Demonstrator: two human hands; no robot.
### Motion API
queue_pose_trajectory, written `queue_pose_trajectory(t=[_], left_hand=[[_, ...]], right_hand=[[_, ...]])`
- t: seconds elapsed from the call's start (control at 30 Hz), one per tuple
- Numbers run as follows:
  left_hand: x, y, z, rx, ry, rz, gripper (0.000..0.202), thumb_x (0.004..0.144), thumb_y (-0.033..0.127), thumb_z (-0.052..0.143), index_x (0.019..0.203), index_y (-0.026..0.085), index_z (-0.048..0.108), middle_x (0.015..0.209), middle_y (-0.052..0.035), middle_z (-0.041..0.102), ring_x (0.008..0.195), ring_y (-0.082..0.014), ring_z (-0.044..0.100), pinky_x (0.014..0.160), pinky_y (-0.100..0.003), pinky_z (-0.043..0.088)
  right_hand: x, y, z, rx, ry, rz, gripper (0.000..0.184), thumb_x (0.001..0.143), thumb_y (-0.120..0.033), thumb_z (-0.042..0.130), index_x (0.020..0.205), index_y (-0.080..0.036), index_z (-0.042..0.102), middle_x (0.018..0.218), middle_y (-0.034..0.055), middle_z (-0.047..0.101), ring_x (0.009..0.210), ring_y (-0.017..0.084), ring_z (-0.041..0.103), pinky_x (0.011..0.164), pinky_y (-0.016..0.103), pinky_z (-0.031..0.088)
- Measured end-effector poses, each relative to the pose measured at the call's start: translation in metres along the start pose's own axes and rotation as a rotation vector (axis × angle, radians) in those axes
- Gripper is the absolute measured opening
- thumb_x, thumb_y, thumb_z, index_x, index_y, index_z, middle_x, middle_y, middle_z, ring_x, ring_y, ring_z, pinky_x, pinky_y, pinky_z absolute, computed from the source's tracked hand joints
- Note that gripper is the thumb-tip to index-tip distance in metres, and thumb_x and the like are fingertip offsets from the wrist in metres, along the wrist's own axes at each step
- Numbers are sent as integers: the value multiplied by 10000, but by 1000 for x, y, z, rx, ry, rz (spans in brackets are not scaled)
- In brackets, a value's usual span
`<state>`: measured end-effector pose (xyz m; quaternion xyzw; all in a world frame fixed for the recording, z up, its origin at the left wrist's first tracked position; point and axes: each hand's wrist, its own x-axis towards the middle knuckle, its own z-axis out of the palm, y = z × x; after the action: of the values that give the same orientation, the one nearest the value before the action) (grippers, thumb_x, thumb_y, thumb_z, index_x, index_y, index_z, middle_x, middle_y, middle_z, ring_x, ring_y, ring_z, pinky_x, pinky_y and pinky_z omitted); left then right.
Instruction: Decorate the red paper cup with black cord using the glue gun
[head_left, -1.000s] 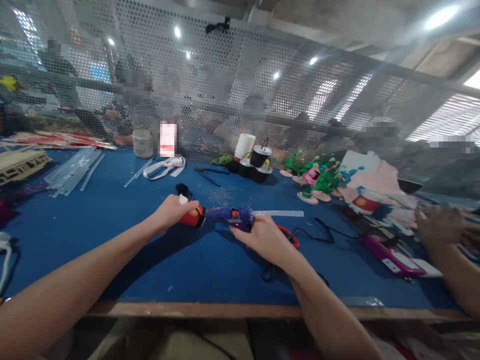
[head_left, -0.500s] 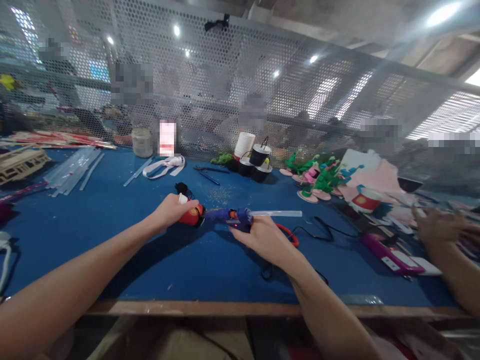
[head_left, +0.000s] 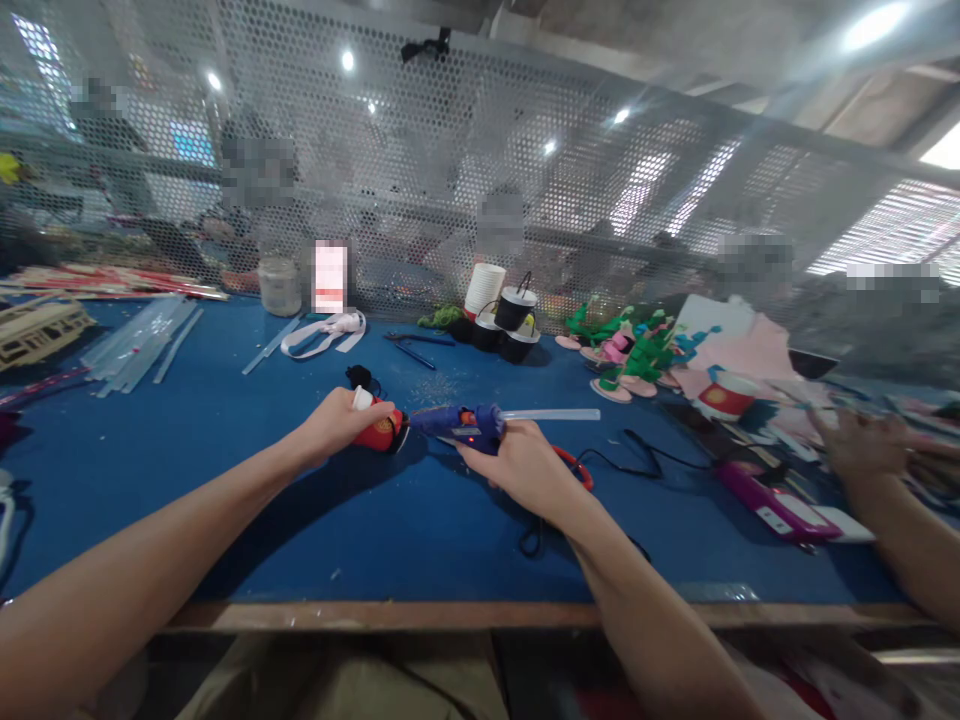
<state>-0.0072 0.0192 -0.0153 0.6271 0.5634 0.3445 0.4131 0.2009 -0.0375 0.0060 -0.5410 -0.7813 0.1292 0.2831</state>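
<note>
My left hand (head_left: 335, 425) is closed around a small red paper cup (head_left: 381, 430) with a gold mark and a dark rim, tipped on its side above the table. A blue hot glue gun (head_left: 457, 424) with a small lit red light is gripped in my right hand (head_left: 529, 460). Its nozzle points left and meets the cup's dark end; whether it touches cannot be made out. From the gun's back a clear glue stick (head_left: 555, 414) sticks out to the right. Black cord with a small black bundle (head_left: 358, 377) shows just behind the cup.
Pliers (head_left: 416, 345), a white ribbon (head_left: 330, 335) and loose glue sticks (head_left: 139, 345) lie farther back. Black pots (head_left: 517, 310) and green cactus-like figures (head_left: 637, 355) stand by the mesh screen. At right are a purple power strip (head_left: 776, 505) and another person's hand (head_left: 859, 440).
The glue gun has tilted slightly, its rear end a little higher, with the nozzle still at the cup. The other person's hand at right has shifted a little left.
</note>
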Motion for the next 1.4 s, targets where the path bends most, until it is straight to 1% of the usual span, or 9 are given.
queue_pose_trajectory(t=[0.13, 0.27, 0.57, 0.7, 0.83, 1.0, 1.1, 1.23, 1.4], left_hand=[[-1, 2, -1, 6, -23, 6, 380, 560, 451, 613, 437, 170, 388, 424, 56, 299, 426, -58, 226, 435, -236, 117], [0, 2, -3, 5, -50, 24, 372, 563, 446, 619, 433, 163, 416, 414, 54, 316, 417, -58, 237, 429, -228, 120], [2, -1, -6, 34, -117, 86, 400, 616, 482, 581, 448, 165, 402, 438, 51, 302, 437, -61, 230, 436, -229, 129], [1, 1, -6, 73, -113, 98, 409, 597, 473, 594, 411, 168, 396, 416, 49, 297, 421, -61, 225, 429, -234, 122], [1, 1, -6, 102, -107, 103, 409, 602, 470, 585, 400, 168, 397, 408, 47, 304, 416, -64, 233, 424, -232, 132], [1, 0, -7, 80, -104, 92, 373, 603, 457, 586, 424, 160, 447, 420, 42, 344, 421, -67, 261, 424, -226, 153], [1, 0, -7, 89, -106, 101, 383, 602, 459, 587, 410, 165, 434, 405, 46, 316, 406, -64, 239, 417, -231, 133], [1, 1, -7, 114, -125, 150, 407, 611, 462, 588, 392, 166, 413, 403, 43, 304, 407, -63, 235, 411, -231, 139], [-1, 4, -7, 147, -132, 138, 412, 626, 456, 572, 393, 168, 391, 403, 45, 296, 409, -62, 230, 408, -229, 135]], right_hand=[[1, 0, 0, -6, 3, 10, 189, 713, -242, 498, 527, -206, 486, 433, -9, 519, 516, 168, 562, 495, 249, 399], [1, 0, 0, -7, -13, 19, 222, 721, -258, 494, 505, -210, 465, 395, -16, 490, 463, 162, 545, 476, 249, 393], [4, 2, 1, -7, 6, 48, 237, 717, -258, 511, 488, -209, 476, 420, 4, 521, 528, 187, 579, 507, 258, 411], [5, 3, 2, 10, 1, 83, 233, 711, -257, 515, 486, -206, 482, 441, 11, 546, 556, 199, 593, 536, 268, 427], [4, 2, 0, 39, -11, 67, 279, 715, -257, 508, 450, -214, 429, 391, -7, 508, 488, 177, 568, 511, 260, 420], [1, -1, -3, 81, -64, 71, 306, 723, -248, 502, 441, -217, 388, 357, -22, 482, 420, 149, 532, 486, 248, 409], [2, -1, -2, 66, -49, 94, 308, 720, -244, 505, 443, -220, 372, 354, -24, 476, 418, 150, 530, 486, 250, 407], [5, 3, 0, 62, -34, 102, 299, 718, -249, 506, 448, -221, 382, 354, -27, 468, 420, 151, 534, 486, 251, 410], [3, 4, -1, 93, -44, 97, 285, 719, -248, 503, 455, -216, 400, 354, -34, 466, 394, 133, 519, 473, 238, 409]])
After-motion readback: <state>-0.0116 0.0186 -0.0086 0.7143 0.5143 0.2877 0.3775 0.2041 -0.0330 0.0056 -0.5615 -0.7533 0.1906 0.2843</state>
